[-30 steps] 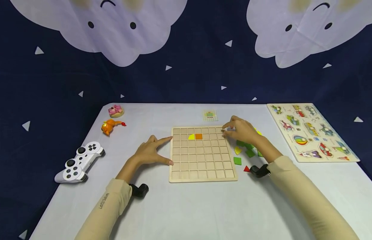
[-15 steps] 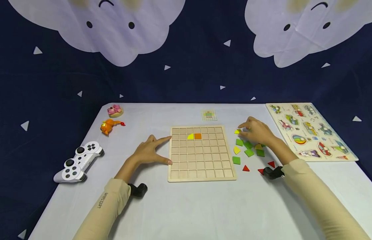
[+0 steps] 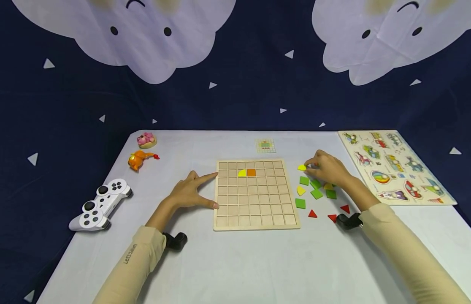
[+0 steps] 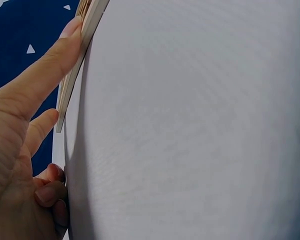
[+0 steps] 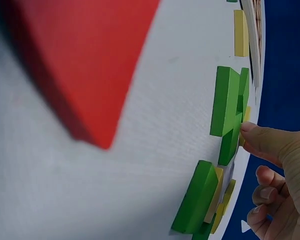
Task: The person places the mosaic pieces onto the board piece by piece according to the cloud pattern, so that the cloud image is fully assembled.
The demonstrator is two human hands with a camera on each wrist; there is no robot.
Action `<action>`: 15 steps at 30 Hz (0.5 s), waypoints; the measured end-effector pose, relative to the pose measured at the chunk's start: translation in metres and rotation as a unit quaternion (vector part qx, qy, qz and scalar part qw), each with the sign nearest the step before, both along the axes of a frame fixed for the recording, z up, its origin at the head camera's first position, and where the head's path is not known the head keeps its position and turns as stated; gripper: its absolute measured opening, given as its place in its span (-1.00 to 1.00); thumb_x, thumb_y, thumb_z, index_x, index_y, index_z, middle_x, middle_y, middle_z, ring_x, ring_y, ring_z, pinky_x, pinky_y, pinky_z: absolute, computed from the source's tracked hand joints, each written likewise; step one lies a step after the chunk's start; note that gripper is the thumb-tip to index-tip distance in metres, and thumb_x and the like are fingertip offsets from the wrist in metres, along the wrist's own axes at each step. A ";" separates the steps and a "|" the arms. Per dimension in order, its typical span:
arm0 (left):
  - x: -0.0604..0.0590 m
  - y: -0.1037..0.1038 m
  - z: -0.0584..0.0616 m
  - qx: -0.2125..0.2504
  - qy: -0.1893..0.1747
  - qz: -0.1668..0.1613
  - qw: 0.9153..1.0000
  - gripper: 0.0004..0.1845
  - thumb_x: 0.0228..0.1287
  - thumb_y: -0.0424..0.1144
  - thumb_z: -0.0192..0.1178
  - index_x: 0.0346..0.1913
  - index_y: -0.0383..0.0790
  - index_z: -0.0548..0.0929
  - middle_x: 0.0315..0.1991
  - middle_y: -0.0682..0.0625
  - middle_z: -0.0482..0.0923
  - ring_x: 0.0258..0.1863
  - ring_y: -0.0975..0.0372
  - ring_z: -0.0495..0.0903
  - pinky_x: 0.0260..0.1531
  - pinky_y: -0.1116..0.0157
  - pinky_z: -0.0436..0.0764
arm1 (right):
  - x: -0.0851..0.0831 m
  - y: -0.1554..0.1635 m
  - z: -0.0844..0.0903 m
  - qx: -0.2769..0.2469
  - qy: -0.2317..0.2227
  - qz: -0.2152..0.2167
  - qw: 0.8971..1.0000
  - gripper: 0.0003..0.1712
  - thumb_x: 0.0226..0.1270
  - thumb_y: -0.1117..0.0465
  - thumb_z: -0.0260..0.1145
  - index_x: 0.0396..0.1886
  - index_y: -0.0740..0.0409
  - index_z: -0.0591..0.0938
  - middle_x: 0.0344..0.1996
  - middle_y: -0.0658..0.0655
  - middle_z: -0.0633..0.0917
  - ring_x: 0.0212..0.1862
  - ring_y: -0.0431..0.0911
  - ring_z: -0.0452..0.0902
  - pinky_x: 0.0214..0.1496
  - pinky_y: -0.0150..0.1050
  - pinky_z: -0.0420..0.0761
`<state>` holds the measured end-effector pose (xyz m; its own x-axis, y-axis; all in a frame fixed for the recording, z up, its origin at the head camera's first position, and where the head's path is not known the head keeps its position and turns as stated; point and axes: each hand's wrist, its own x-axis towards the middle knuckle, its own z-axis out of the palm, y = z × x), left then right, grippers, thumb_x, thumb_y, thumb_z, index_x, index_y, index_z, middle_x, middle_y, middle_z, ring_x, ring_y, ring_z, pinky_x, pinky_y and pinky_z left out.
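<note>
My left hand (image 3: 189,192) touches the left edge of a wooden grid board (image 3: 253,200) with its thumb and index fingertips, both stretched out. In the left wrist view, the thumb tip lies against the board's side (image 4: 80,62). A yellow quarter-circle tile (image 3: 241,173) and an orange square tile (image 3: 251,172) sit side by side in the board's upper rows. Right of the board, my right hand (image 3: 326,167) pinches a yellow tile (image 3: 301,167) at the table surface. The right wrist view shows the thumb against this yellow tile (image 5: 247,114); the index finger is mostly hidden.
Green square tiles (image 3: 316,194), another yellow tile (image 3: 301,191) and red triangles (image 3: 312,214) lie right of the board. A small pattern card (image 3: 266,146) lies behind it. A picture puzzle (image 3: 395,166) is far right; a white game controller (image 3: 101,205) and toy figures (image 3: 138,160) are left.
My right hand has moved right, from the board's upper right corner to the loose tiles, and has taken hold of a yellow one. My left hand stays at the board's edge.
</note>
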<state>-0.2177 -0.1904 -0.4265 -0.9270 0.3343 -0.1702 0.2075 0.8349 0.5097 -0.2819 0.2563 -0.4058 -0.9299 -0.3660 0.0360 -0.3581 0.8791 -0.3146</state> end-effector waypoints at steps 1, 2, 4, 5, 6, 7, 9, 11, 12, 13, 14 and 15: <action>0.000 0.000 0.000 0.001 0.000 0.000 1.000 0.15 -0.26 0.32 0.53 0.51 0.25 0.26 -0.18 -0.06 0.26 -0.35 0.14 0.28 -0.31 0.25 0.25 | 0.000 0.000 0.000 -0.001 0.000 -0.001 1.000 -0.63 0.28 0.15 0.41 0.01 0.28 0.73 -0.25 0.20 0.54 -0.29 -0.02 0.44 -0.27 -0.08 0.47; 0.001 0.001 0.001 0.002 -0.001 0.001 1.000 0.14 -0.26 0.32 0.54 0.51 0.24 0.26 -0.19 -0.06 0.26 -0.35 0.14 0.28 -0.31 0.25 0.25 | 0.000 0.000 0.000 -0.001 0.000 0.000 1.000 -0.63 0.28 0.15 0.41 0.00 0.28 0.74 -0.25 0.20 0.54 -0.29 -0.01 0.44 -0.26 -0.07 0.47; 0.002 0.001 0.001 0.002 -0.001 0.000 1.000 0.14 -0.26 0.32 0.54 0.51 0.24 0.27 -0.19 -0.06 0.26 -0.35 0.14 0.27 -0.30 0.25 0.24 | 0.001 0.000 -0.001 -0.003 -0.001 0.002 1.000 -0.65 0.28 0.16 0.41 -0.03 0.29 0.74 -0.25 0.19 0.54 -0.28 -0.02 0.43 -0.25 -0.08 0.46; 0.002 0.002 0.002 0.003 -0.001 0.000 1.000 0.14 -0.26 0.31 0.54 0.51 0.23 0.27 -0.20 -0.06 0.26 -0.35 0.14 0.27 -0.30 0.25 0.24 | 0.001 0.000 -0.001 -0.004 -0.002 0.004 1.000 -0.65 0.28 0.16 0.41 -0.04 0.30 0.75 -0.24 0.19 0.54 -0.28 -0.02 0.43 -0.25 -0.09 0.45; 0.002 0.002 0.002 0.004 -0.002 -0.001 1.000 0.14 -0.26 0.31 0.54 0.51 0.23 0.27 -0.20 -0.06 0.25 -0.35 0.15 0.27 -0.30 0.25 0.24 | 0.001 0.000 -0.001 -0.005 -0.003 0.006 1.000 -0.66 0.28 0.17 0.41 -0.05 0.31 0.75 -0.24 0.18 0.54 -0.28 -0.02 0.43 -0.24 -0.10 0.44; 0.002 0.002 0.002 0.004 -0.002 -0.001 1.000 0.14 -0.26 0.31 0.54 0.51 0.23 0.27 -0.20 -0.06 0.25 -0.35 0.15 0.26 -0.30 0.25 0.24 | 0.001 0.000 -0.001 -0.004 -0.002 0.007 1.000 -0.67 0.27 0.17 0.41 -0.06 0.31 0.75 -0.24 0.18 0.55 -0.28 -0.02 0.42 -0.24 -0.10 0.44; 0.002 0.003 0.002 0.004 -0.002 -0.002 1.000 0.14 -0.26 0.32 0.53 0.51 0.24 0.27 -0.20 -0.05 0.25 -0.34 0.15 0.26 -0.30 0.25 0.24 | 0.000 0.000 -0.001 -0.004 -0.004 0.009 1.000 -0.67 0.26 0.18 0.42 -0.08 0.32 0.75 -0.24 0.17 0.55 -0.27 -0.03 0.41 -0.22 -0.11 0.43; 0.001 0.002 0.001 0.004 -0.002 -0.002 1.000 0.14 -0.26 0.32 0.53 0.51 0.24 0.26 -0.20 -0.06 0.25 -0.34 0.15 0.26 -0.30 0.25 0.24 | -0.001 0.000 -0.001 -0.001 -0.004 0.010 1.000 -0.68 0.25 0.18 0.43 -0.10 0.32 0.75 -0.24 0.16 0.55 -0.26 -0.03 0.42 -0.18 -0.10 0.44; 0.001 0.002 0.001 0.003 -0.001 -0.002 1.000 0.14 -0.26 0.32 0.53 0.51 0.24 0.26 -0.19 -0.06 0.26 -0.34 0.15 0.27 -0.30 0.25 0.25 | -0.002 -0.001 -0.001 0.001 -0.005 0.010 1.000 -0.68 0.25 0.17 0.43 -0.11 0.32 0.75 -0.24 0.16 0.55 -0.26 -0.03 0.42 -0.17 -0.09 0.44; 0.000 0.002 0.000 0.000 0.000 -0.001 1.000 0.15 -0.26 0.33 0.53 0.51 0.24 0.26 -0.19 -0.06 0.26 -0.34 0.15 0.27 -0.30 0.25 0.25 | -0.002 -0.002 0.000 0.002 -0.005 0.011 1.000 -0.67 0.24 0.16 0.44 -0.12 0.32 0.75 -0.25 0.16 0.54 -0.26 -0.03 0.42 -0.16 -0.08 0.44; 0.000 0.001 0.000 -0.001 0.000 0.000 1.000 0.15 -0.26 0.33 0.52 0.51 0.24 0.26 -0.18 -0.06 0.26 -0.33 0.15 0.28 -0.29 0.25 0.25 | -0.003 -0.002 0.000 0.004 -0.007 0.011 1.000 -0.67 0.24 0.15 0.44 -0.12 0.32 0.75 -0.26 0.16 0.54 -0.26 -0.03 0.41 -0.16 -0.08 0.44; 0.000 0.001 -0.001 -0.002 0.001 0.000 1.000 0.15 -0.26 0.34 0.52 0.51 0.24 0.26 -0.18 -0.06 0.27 -0.33 0.15 0.28 -0.29 0.25 0.26 | -0.004 -0.003 0.000 0.005 -0.007 0.011 1.000 -0.67 0.23 0.15 0.44 -0.13 0.32 0.75 -0.26 0.16 0.54 -0.26 -0.02 0.42 -0.16 -0.07 0.45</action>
